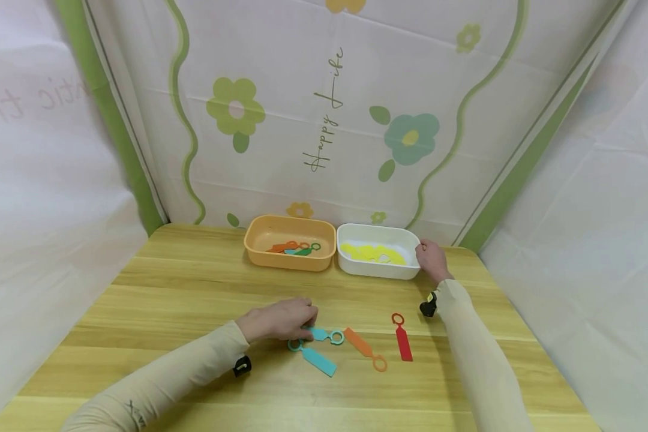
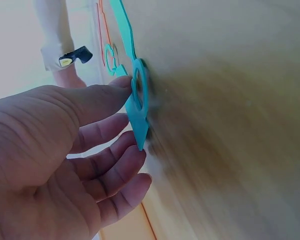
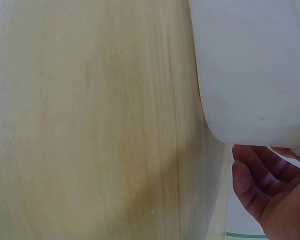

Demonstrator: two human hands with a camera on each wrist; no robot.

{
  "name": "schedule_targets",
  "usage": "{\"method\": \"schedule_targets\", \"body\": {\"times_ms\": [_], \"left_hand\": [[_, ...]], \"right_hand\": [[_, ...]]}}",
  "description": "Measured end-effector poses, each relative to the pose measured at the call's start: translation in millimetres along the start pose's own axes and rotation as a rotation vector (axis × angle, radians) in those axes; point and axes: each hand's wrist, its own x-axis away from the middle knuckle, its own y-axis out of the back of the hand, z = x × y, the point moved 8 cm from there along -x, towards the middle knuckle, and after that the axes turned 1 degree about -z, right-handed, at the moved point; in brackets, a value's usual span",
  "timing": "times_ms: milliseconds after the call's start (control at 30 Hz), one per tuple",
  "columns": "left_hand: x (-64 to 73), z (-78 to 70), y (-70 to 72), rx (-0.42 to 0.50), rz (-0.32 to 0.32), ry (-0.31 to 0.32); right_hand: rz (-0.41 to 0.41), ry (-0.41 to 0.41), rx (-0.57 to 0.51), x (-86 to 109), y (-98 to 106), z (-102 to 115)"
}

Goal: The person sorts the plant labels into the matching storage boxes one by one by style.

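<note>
My left hand (image 1: 283, 319) is low over the table, thumb and fingers around the flat end of a turquoise ring-ended tag (image 1: 318, 333). In the left wrist view the thumb tip overlaps the ring of a second turquoise tag (image 2: 124, 25), and the fingertips meet the first tag's square end (image 2: 139, 127). At the back right, my right hand (image 1: 434, 261) grips the right end of a white bin (image 1: 378, 270), which holds several yellow pieces (image 1: 372, 253). Its fingers (image 3: 247, 175) curl against the bin's end wall; the thumb is mostly hidden.
An orange bin (image 1: 291, 261) with orange, green and turquoise tags stands left of the white one. On the wooden table (image 1: 167, 288) lie an orange tag (image 1: 359, 343) and a red tag (image 1: 403, 343). A printed curtain (image 1: 297, 120) hangs behind the bins.
</note>
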Motion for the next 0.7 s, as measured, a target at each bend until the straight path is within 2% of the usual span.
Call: {"method": "schedule_targets", "body": {"times_ms": [367, 567, 700], "left_hand": [[-0.8, 0.4, -1.8, 0.047, -0.007, -0.001], [-0.1, 1.6, 2.1, 0.089, -0.051, -0.026], [0.6, 4.3, 12.1, 0.097, -0.1, -0.036]], "right_hand": [[-0.005, -0.007, -0.005, 1.8, 1, 0], [0.004, -0.012, -0.001, 2.2, 1, 0], [0.005, -0.017, -0.003, 0.7, 1, -1]]}}
